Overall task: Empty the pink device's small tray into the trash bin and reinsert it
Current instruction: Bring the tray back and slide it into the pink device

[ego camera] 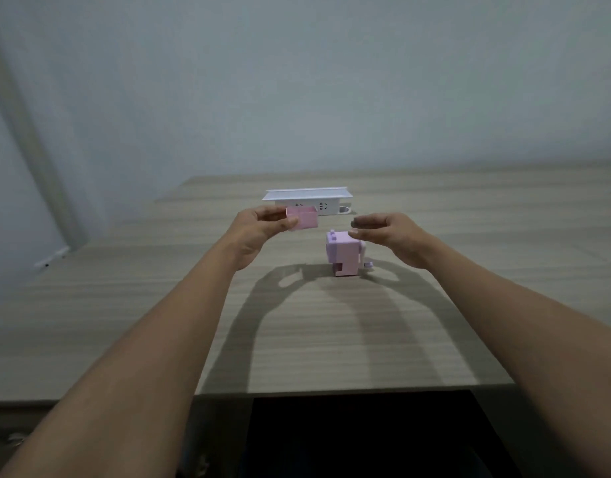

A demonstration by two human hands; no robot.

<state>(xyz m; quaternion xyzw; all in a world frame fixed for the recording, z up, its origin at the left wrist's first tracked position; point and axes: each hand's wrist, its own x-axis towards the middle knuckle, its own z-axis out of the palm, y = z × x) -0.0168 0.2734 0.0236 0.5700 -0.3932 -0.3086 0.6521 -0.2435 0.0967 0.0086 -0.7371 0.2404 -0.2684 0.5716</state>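
The pink device [343,257], a small boxy sharpener with a crank on its right side, stands upright on the wooden table [297,322]. An open slot shows low on its front. My left hand [254,232] holds the small pink tray [303,219] in the air, up and to the left of the device, thumb on its front face. My right hand [390,236] hovers beside the device's top right, fingers apart and curved, holding nothing. I cannot tell if it touches the device. No trash bin is in view.
A white power strip under a white cover [307,200] lies on the table behind the hands. The table's left edge runs along a pale wall. A dark opening [366,436] sits below the table's front edge.
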